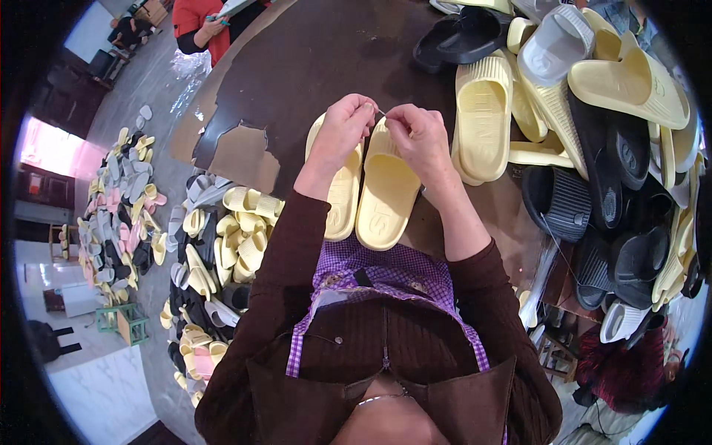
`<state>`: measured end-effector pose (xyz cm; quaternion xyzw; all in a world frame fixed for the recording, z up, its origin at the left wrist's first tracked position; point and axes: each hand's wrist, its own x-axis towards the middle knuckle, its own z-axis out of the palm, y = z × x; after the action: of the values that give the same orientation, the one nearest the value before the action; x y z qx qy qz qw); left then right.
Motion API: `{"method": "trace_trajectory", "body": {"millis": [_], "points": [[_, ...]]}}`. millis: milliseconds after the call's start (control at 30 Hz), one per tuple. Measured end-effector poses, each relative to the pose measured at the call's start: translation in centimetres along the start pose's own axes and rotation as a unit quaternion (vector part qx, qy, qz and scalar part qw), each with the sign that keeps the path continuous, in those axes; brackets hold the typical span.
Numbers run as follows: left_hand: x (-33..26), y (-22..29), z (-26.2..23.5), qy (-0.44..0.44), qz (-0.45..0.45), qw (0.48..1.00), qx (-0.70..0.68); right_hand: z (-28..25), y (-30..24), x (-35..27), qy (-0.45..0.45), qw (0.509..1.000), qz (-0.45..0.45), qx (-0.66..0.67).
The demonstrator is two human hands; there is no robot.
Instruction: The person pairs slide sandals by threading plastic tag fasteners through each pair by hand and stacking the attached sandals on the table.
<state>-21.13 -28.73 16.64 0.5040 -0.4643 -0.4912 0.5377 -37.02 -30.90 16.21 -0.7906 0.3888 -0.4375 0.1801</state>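
Observation:
A pair of pale yellow slide sandals lies side by side on the brown table in front of me: a left slide [343, 196] and a right slide [387, 196]. Above their far ends my left hand [344, 132] is closed in a pinch. Close by on its right, my right hand [423, 141] pinches too, its fingertips over the far end of the right slide. Between the two sets of fingertips runs a short thin strand [380, 112], like a thread or tie; its exact kind is too small to make out. My hands partly cover both slides.
Another yellow slide pair [480, 119] stands right of my hands, beside a heap of yellow, grey and black slides [615, 141]. The brown tabletop [326, 52] has torn covering at left. More slides [245, 237] pile up lower left. A person in red [200, 26] stands across the table.

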Motion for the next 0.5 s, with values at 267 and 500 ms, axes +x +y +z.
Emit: {"method": "trace_trajectory", "body": {"millis": [267,500], "points": [[-0.08,-0.20,-0.06,-0.007,0.019,1.000,0.000,0.05,-0.42,-0.04,0.001,1.000,0.014,-0.011],[-0.01,-0.51,-0.09,-0.005,0.030,1.000,0.005,0.38,0.00,0.04,-0.001,1.000,0.010,0.005]]}}
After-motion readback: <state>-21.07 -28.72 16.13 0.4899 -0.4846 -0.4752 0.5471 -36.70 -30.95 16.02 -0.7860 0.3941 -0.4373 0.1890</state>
